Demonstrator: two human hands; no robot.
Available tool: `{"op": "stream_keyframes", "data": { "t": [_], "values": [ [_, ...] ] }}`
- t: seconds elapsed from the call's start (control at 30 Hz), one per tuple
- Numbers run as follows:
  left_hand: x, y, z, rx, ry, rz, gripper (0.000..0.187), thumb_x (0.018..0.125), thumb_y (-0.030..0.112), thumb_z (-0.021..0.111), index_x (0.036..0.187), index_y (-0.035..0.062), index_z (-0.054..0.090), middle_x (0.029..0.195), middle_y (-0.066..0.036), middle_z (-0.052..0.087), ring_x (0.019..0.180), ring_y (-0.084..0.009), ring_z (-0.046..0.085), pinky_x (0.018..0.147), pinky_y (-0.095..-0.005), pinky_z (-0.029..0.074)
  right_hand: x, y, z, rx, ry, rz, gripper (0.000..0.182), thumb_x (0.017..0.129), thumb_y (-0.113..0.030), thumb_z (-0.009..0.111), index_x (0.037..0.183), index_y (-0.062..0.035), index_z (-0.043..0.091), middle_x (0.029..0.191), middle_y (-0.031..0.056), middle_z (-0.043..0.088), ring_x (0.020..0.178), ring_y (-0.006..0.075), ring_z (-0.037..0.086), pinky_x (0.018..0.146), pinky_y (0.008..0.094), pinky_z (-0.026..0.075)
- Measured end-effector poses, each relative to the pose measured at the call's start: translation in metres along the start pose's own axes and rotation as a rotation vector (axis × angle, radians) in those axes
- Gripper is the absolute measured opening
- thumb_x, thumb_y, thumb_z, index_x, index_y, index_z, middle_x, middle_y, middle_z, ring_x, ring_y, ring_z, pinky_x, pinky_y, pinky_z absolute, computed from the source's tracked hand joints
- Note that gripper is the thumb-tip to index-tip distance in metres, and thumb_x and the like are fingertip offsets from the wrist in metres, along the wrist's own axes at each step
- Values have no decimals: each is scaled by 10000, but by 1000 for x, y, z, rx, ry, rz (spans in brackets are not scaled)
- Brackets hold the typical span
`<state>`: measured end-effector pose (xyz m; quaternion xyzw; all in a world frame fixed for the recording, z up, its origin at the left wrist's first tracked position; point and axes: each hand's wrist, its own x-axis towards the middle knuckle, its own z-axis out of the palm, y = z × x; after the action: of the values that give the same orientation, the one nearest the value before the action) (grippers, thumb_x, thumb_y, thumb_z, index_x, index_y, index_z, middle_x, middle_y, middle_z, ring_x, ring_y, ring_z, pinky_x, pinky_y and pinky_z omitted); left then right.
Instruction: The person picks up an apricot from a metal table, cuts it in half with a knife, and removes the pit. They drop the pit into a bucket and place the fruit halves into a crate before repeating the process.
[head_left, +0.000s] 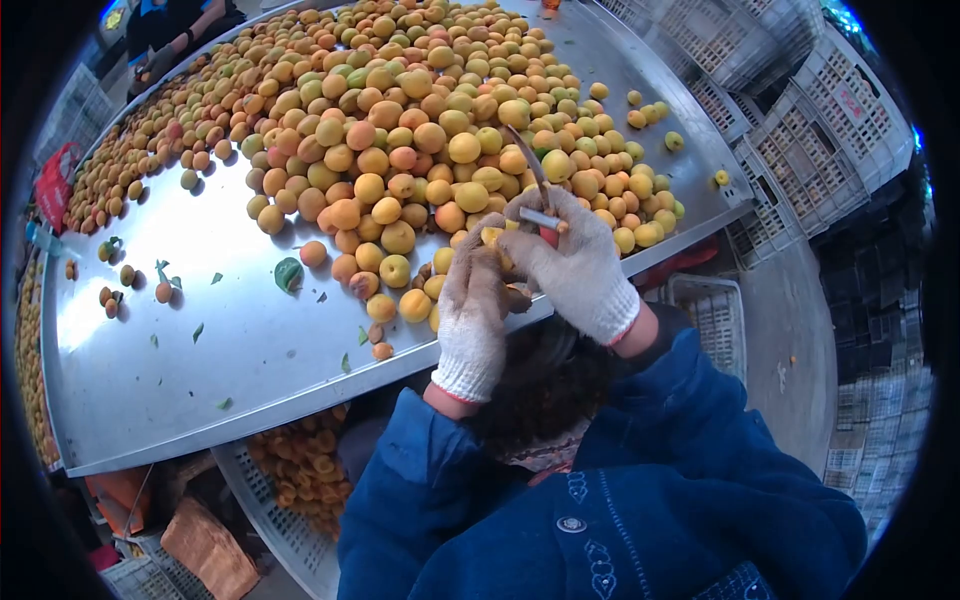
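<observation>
Both my hands wear soiled white knit gloves and meet over the front edge of the metal table. My right hand is closed on a knife, its curved blade pointing up and away over the fruit. My left hand has its fingers bent around a yellow-orange apricot, mostly hidden between the two hands. Just beyond the gloves lies a large heap of yellow, orange and greenish apricots.
The metal table bears scattered leaves and a few stray apricots. Beneath its front edge stands a crate of orange fruit pieces. Plastic crates are stacked at the right. Another person's arm shows at the top left.
</observation>
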<state>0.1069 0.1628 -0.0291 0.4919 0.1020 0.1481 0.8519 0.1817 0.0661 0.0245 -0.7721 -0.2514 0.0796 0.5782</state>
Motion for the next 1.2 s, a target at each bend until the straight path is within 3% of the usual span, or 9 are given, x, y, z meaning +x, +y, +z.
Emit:
{"op": "stream_keyframes", "data": {
  "t": [0.13, 0.3, 0.37, 0.43, 0.5, 0.67, 0.77, 1.13, 1.2],
  "values": [
    [2, 1, 3, -103, 10, -123, 406, 980, 186, 536, 1331, 6, 442, 1053, -97, 618, 857, -135, 615, 691, -257, 506, 9, -9, -15, -25, -59, 188, 239, 850, -90, 687, 1055, -14, 591, 859, 10, 614, 761, 69, 597, 650, 209, 512],
    [1, 3, 5, -129, 32, -80, 390, 923, 114, 561, 1283, 13, 449, 947, -95, 617, 749, -140, 619, 619, -235, 485, 7, -1, -11, 192, -62, 261, 239, 863, -123, 699, 1052, -27, 587, 847, 40, 630, 713, 61, 583, 597, 210, 490],
    [0, 9, 5, -125, 18, -126, 364, 922, 97, 566, 1268, 42, 465, 941, -77, 614, 737, -124, 618, 621, -232, 497, 11, 0, -8, 299, 148, 99, 196, 904, -115, 660, 1068, -42, 580, 779, 26, 615, 616, 47, 567, 519, 196, 455],
    [0, 9, 7, -122, 2, -174, 344, 921, 80, 571, 1253, 71, 481, 936, -60, 612, 725, -109, 617, 622, -228, 509, 15, -12, -17, 357, 185, 26, 184, 919, -117, 644, 1076, -48, 577, 741, 17, 604, 566, 46, 555, 482, 191, 440],
    [1, 6, 10, -124, 29, -156, 380, 913, 91, 565, 1271, 47, 447, 911, -106, 621, 710, -170, 634, 605, -245, 494, 18, -34, -17, 378, 310, -108, 173, 960, -96, 572, 1114, -20, 566, 650, 27, 556, 460, 88, 484, 437, 237, 405],
    [0, 3, 11, -105, 11, -168, 395, 912, 82, 566, 1276, 48, 417, 910, -104, 621, 718, -160, 632, 615, -248, 498, 20, -45, -9, 375, 339, -216, 222, 967, -108, 562, 1171, -26, 534, 634, 39, 550, 471, 100, 501, 422, 215, 379],
    [-1, 5, 11, -103, 1, -173, 386, 915, 76, 560, 1269, 46, 409, 916, -100, 621, 723, -147, 630, 622, -247, 503, 18, -32, -6, 463, 220, -296, 298, 935, -48, 621, 1220, -50, 534, 801, 6, 605, 580, 27, 546, 483, 173, 451],
    [-7, 6, 13, -140, -43, -130, 376, 905, 49, 599, 1260, 53, 475, 954, -77, 600, 737, -111, 620, 646, -235, 528, 18, -23, -3, 436, 167, -472, 319, 922, -17, 621, 1227, -15, 527, 903, 24, 605, 686, 44, 588, 548, 173, 481],
    [-8, 5, 12, -90, -48, -87, 364, 946, 134, 603, 1268, 44, 459, 977, -64, 609, 744, -91, 615, 620, -206, 500, 18, -19, -3, 357, 195, -513, 334, 913, -8, 631, 1230, 0, 525, 946, 33, 608, 721, 48, 598, 569, 175, 492]
  ]
}}
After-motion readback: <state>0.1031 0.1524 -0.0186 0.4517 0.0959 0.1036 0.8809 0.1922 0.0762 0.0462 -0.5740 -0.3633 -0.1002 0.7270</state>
